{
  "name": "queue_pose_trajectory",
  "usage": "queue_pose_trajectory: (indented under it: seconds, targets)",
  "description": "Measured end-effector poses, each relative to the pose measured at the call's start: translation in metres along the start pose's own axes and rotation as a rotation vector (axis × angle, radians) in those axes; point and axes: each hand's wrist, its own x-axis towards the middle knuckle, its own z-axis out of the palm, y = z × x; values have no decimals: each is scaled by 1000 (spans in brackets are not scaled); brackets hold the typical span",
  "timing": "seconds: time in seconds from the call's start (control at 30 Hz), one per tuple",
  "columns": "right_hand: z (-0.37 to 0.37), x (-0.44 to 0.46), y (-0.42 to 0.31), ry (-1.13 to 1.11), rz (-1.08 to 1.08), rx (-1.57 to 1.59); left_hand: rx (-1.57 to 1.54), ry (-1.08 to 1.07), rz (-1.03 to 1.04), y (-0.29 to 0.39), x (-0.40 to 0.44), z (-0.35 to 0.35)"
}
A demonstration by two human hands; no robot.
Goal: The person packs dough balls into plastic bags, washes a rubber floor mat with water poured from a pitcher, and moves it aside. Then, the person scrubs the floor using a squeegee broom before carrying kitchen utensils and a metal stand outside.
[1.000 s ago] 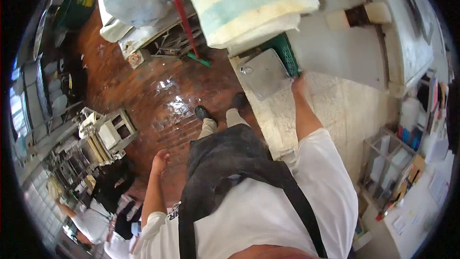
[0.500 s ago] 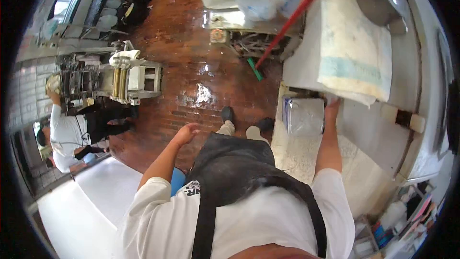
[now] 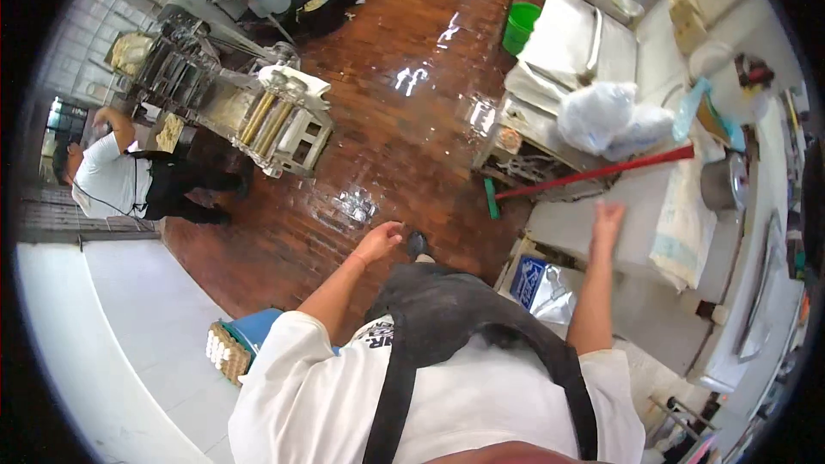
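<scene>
Hands, two: right hand [image 3: 608, 225], blurred, fingers extended and apparently unladen, above the white counter [image 3: 640, 199], near a red-handled floor tool [image 3: 593, 174]; left hand [image 3: 379, 243] loosely curled before my apron [image 3: 447, 292] — whether it pinches anything small, I cannot tell. Tin [image 3: 554, 296], one, silver with blue label, low beside my right forearm, presumably set there to keep the walkway clear. Floor tool: green head [image 3: 491, 198] down at the brick floor [image 3: 412, 137], handle slanting upward, probably propped for easy reach. Sack [image 3: 687, 236], cloth, draped beside a metal pot [image 3: 724, 182] — perhaps as a cover.
</scene>
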Motion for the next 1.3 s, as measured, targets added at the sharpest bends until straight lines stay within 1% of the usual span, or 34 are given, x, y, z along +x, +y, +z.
queue_pose_trajectory:
  seconds: [0.03, 0.1, 0.17, 0.23, 0.3, 0.37, 0.43, 0.47, 0.5, 0.53, 0.57, 0.63, 0.73, 0.77, 0.83, 0.9, 0.97, 1.0, 1.1, 1.13, 1.17, 1.23, 1.27, 1.3]
  targets:
    - [10, 27, -8, 118, 4, 76, 20, -6, 44, -5, 10, -5]
    - [18, 44, -74, 191, 120, 105, 63, 12, 111, -9, 25, -19]
    - [29, 83, -74, 221, 81, 225, 0, -89, 62, 5, 35, -34]
    - [43, 94, -87, 305, 19, 332, 99, -33, 203, -1, 50, -39]
    - [45, 132, -62, 315, 24, 284, 40, -97, 168, 0, 61, -44]
    - [44, 132, -65, 340, 19, 272, -13, -159, 137, 8, 70, -54]
    - [55, 107, -104, 367, 16, 279, -68, -224, 85, 26, 71, -57]
    - [62, 105, -99, 361, 20, 384, -104, -226, 168, 14, 81, -52]
    - [56, 100, -91, 371, 21, 478, -195, -271, 136, 22, 83, -54]
    - [54, 63, -121, 374, -12, 571, -106, -353, 76, 28, 91, -54]
    - [65, 11, -162, 363, -49, 663, -131, -358, 69, 42, 90, -56]
    - [75, -51, -182, 166, -119, 715, -172, -395, 53, 35, 107, -44]
    - [122, -138, -241, 228, -158, 637, -38, -250, 310, 72, 111, -10]
    - [135, -149, -255, 245, -164, 627, -4, -210, 405, 92, 114, 9]
    - [153, -150, -271, 177, -158, 659, 36, -90, 691, 133, 117, 42]
    - [163, -154, -274, 87, -129, 695, 142, 58, 858, 164, 125, 71]
    - [167, -161, -271, -28, -71, 736, 35, 60, 716, 172, 142, 99]
    - [159, -163, -252, -168, -81, 788, -18, 69, 646, 173, 153, 108]
    - [119, -185, -254, -383, 85, 169, 176, -153, 440, 153, 202, 130]
    - [96, -188, -259, -555, 136, -104, 219, -79, 497, 140, 213, 148]
    - [75, -191, -267, -719, 187, -386, 257, -126, 510, 136, 217, 169]
    - [56, -196, -283, -769, -255, -616, 337, -214, 536, 146, 213, 196]
    - [49, -197, -284, -780, -475, -723, 387, -283, 511, 151, 202, 205]
    - [45, -191, -281, -734, -628, -930, 439, -351, 487, 164, 182, 206]
